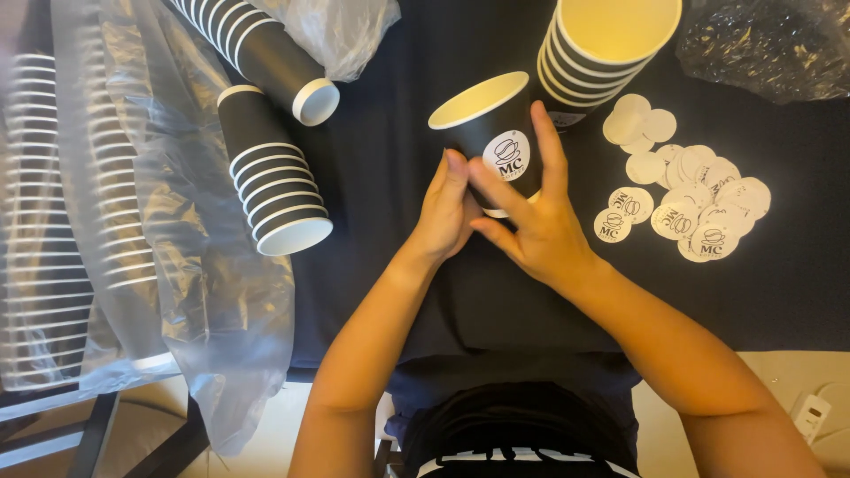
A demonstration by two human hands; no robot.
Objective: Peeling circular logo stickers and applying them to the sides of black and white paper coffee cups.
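Both hands held one black paper cup (490, 133) over the middle of the table (390, 177), which had a black cloth. Left hand (445, 215) was wrapped round the cup's lower side; right hand (529, 212) gripped it w/ fingers spread, thumb pressing a round white sticker (506, 155) on the cup wall. Cup tilted, mouth toward the far edge – cream inside, nothing in it.

Far edge, right of centre: a nested stack of cups (595, 49), top one empty. Loose round stickers (682, 190) lay scattered near the right edge. Toward the left edge, two short stacks lay on their sides – one (270, 173) nearer, one (261, 53) by the far-left corner. At the left edge, long cup sleeves (53, 221) sat in clear plastic bags (204, 292). Crumpled plastic (770, 44) at the far-right corner.
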